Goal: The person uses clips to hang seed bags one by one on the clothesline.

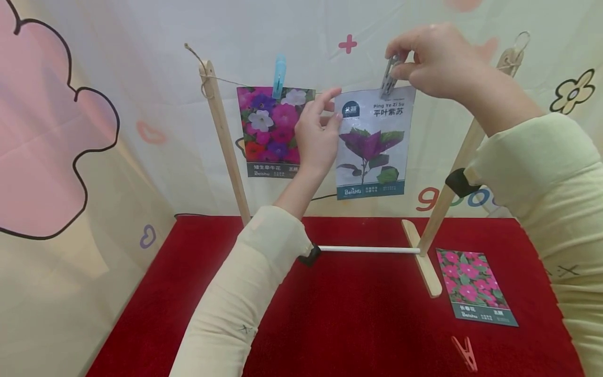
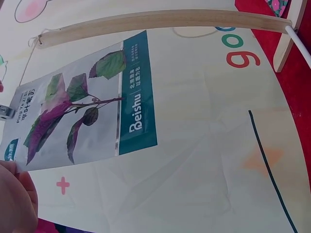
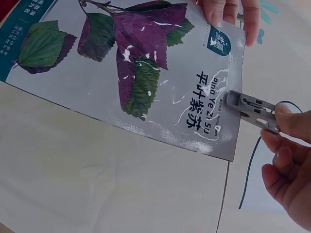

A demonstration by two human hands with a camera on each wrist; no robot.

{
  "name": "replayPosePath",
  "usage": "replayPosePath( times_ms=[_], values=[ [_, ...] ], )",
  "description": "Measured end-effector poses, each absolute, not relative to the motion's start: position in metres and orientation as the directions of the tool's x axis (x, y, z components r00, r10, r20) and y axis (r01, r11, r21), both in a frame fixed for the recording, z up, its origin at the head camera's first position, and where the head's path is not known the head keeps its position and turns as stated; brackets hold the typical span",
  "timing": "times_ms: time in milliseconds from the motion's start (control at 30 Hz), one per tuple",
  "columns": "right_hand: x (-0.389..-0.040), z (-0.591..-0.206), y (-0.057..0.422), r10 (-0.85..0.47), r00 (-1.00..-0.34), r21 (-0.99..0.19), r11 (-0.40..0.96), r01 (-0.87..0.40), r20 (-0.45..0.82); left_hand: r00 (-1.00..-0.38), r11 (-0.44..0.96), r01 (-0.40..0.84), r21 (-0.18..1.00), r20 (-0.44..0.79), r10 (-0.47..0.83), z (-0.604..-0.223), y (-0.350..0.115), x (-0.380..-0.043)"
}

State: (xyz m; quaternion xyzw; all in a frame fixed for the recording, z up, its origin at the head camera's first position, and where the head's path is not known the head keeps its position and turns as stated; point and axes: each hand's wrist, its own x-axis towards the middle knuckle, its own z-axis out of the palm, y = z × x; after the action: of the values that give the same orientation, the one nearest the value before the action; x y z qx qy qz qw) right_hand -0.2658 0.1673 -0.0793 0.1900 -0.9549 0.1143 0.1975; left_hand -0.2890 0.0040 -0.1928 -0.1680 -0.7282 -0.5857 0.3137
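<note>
A seed packet with purple-leaf perilla hangs upright at the string between two wooden posts. My left hand pinches its upper left edge, the thumb on the printed front in the right wrist view. Above the packet's top edge, my right hand pinches a grey clothespin by its handle end. The clothespin's front end overlaps the packet's top edge near the printed name. To the left, a second packet with petunias hangs under a blue clothespin, partly hidden behind my left hand.
The rack has a left post, a right post and a white crossbar low down. On the red cloth lie a pink-flower seed packet and a pink clothespin. A printed curtain hangs behind.
</note>
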Motion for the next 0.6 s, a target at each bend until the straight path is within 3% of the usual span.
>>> replayPosePath(
  times_ms=[600],
  values=[
    [-0.2710,-0.0882,0.1772,-0.342,-0.819,-0.173,0.871,-0.460,0.460,-0.766,0.300,0.588,0.751,0.636,-0.089,-0.1984,0.0022,-0.2903]
  ],
)
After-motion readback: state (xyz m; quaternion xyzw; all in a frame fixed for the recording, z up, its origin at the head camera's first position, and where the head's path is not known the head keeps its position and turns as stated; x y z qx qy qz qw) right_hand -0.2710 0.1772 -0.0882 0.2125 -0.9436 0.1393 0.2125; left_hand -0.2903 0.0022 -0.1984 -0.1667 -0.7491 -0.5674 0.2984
